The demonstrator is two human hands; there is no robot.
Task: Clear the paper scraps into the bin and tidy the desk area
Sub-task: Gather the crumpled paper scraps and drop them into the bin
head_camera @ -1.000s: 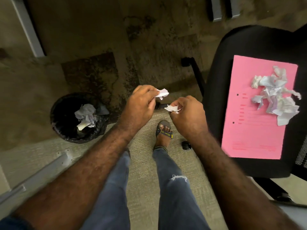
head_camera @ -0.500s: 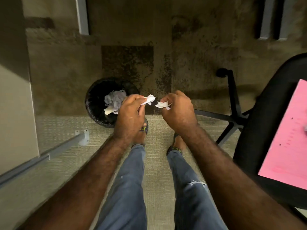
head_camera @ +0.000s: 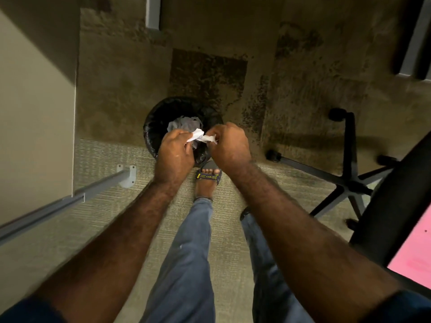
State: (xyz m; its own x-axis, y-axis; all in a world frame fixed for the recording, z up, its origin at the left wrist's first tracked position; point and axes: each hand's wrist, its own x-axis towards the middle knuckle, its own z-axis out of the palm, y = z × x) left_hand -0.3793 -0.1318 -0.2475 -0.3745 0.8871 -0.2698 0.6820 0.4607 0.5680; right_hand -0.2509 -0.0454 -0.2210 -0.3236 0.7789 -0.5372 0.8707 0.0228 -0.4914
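Note:
A round black bin lined with a black bag stands on the carpet, with crumpled white paper inside. My left hand is over the bin's near side, pinching a white paper scrap. My right hand hovers at the bin's right rim and pinches another white paper scrap. The two scraps nearly touch above the bin's opening. The hands hide the bin's near rim.
A black office chair with a star base stands at the right, a pink sheet on its seat. A grey desk leg and foot run in from the left beside a beige panel. My sandalled foot touches the bin.
The view and both hands have shifted left towards the bin; the hands, each still holding a scrap, now sit over its opening. The chair and pink sheet slid to the right edge.

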